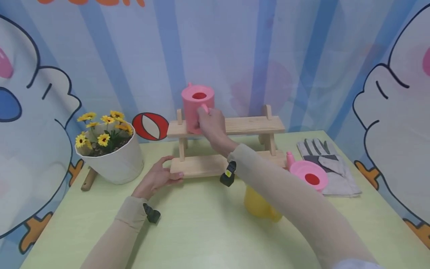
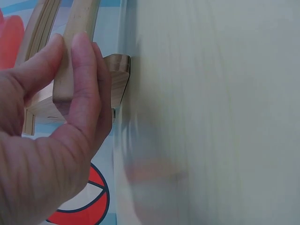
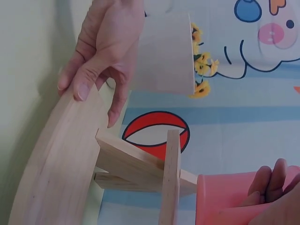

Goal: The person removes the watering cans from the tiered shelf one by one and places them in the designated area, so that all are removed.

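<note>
My right hand (image 1: 212, 125) holds a pink watering can (image 1: 191, 108) by its handle, upright at the left end of the upper board of a two-tier wooden shelf (image 1: 255, 126). Whether its base touches the board, I cannot tell. At the left end of the lower board, my left hand (image 1: 159, 175) grips the wood; the left wrist view has the thumb on one face and the fingers (image 2: 84, 75) on the other. In the right wrist view, the can (image 3: 220, 187) is beside the upper board, with fingers through its handle.
A white pot (image 1: 115, 164) of yellow flowers stands left, by a wooden handle (image 1: 89, 180). On the right, a second pink watering can (image 1: 307, 172) stands near grey gloves (image 1: 336, 175). A yellow object (image 1: 256, 203) is partly hidden under my right forearm. A printed cloth hangs behind.
</note>
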`<state>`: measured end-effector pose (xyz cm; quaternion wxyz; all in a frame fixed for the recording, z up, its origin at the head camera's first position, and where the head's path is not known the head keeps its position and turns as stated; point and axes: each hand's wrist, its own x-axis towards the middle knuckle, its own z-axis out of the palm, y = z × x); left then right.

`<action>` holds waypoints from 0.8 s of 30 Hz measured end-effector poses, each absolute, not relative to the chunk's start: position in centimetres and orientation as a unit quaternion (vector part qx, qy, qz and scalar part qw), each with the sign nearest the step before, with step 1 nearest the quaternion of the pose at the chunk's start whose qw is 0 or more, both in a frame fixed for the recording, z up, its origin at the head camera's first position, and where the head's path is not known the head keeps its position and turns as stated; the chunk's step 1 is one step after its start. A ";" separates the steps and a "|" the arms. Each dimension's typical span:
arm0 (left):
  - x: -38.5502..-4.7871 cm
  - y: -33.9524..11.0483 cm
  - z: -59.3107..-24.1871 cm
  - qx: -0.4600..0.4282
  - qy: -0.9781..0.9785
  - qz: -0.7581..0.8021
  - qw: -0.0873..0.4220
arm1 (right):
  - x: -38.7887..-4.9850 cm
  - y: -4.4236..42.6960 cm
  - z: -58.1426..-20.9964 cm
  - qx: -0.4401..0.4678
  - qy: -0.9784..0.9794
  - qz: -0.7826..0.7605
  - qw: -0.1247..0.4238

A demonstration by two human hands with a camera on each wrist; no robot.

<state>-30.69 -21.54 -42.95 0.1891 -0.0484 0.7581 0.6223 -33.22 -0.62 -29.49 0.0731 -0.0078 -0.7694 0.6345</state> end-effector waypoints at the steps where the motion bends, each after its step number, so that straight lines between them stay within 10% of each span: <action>1: -30.7 -21.5 -42.9 -0.050 0.754 0.627 0.189 | -32.9 -0.5 -29.4 -0.007 -0.772 0.632 0.076; 24: -30.6 -21.5 -42.6 -0.061 0.762 0.612 0.201 | -24.5 3.6 -31.1 0.021 -0.752 0.658 0.023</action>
